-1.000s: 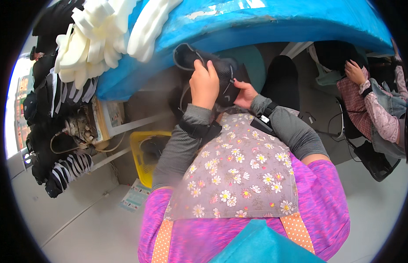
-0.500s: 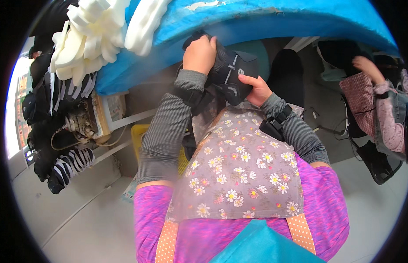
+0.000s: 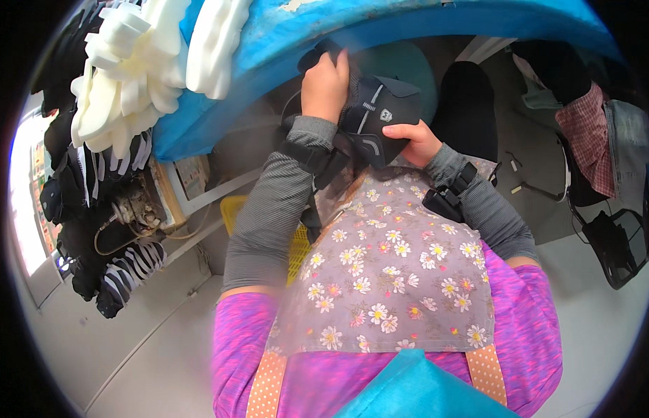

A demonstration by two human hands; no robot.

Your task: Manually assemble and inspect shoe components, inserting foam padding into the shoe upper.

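A black sewn fabric piece (image 3: 391, 104) with mesh, thin grey stripes and a small pale emblem lies across my lap, close to the table edge. Its exact kind is unclear. My left hand (image 3: 324, 89) is closed on its far left part, the knuckles up, and a dark strip sticks out beyond the fingers. At its right side my right hand (image 3: 418, 143) pinches it, the thumb lying on top and the fingers hidden underneath.
White foam pieces (image 3: 129, 76) are heaped at the blue-covered table's (image 3: 289, 42) left end. Below them hang black and striped pieces (image 3: 133, 268). A yellow basket (image 3: 298, 254) stands beside my left forearm. Another person's checked-cloth lap (image 3: 586, 136) and a black chair (image 3: 614, 251) are at right.
My view has shifted slightly. Both hands keep their hold on the black piece, which has turned a little so its emblem shows more clearly. The other person's arm has left the view.
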